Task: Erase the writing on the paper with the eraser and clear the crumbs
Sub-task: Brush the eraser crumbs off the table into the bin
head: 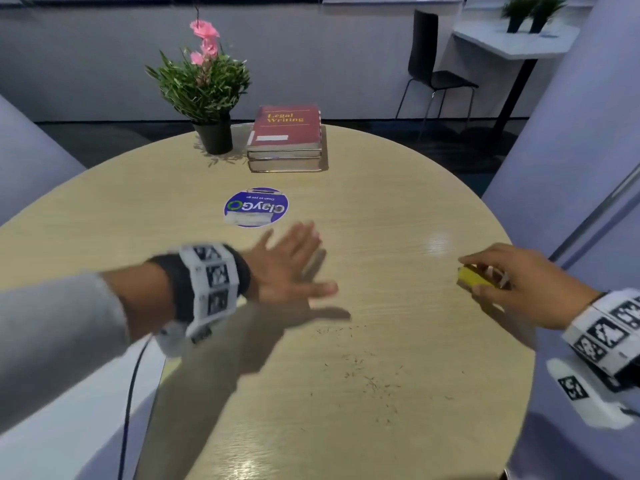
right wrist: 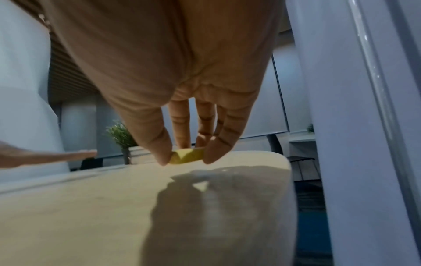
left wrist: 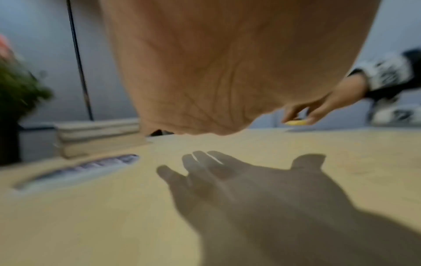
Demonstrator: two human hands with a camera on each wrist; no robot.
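Observation:
My right hand (head: 481, 277) pinches a small yellow eraser (head: 471, 277) between thumb and fingers, low over the round wooden table (head: 415, 202) near its right edge. The right wrist view shows the eraser (right wrist: 188, 158) held at both ends; whether it touches the tabletop I cannot tell. My left hand (head: 310, 261) hovers flat above the table's middle, fingers straight and spread, holding nothing. Its palm (left wrist: 205, 72) fills the left wrist view and casts a shadow below. Dark eraser crumbs (head: 360, 368) lie scattered on the wood nearer me. No paper is in view.
A potted plant with pink flowers (head: 207, 84) and a stack of books (head: 285, 140) stand at the table's far side. A round blue sticker (head: 256, 207) lies flat just beyond my left hand. A black chair (head: 433, 71) stands behind the table.

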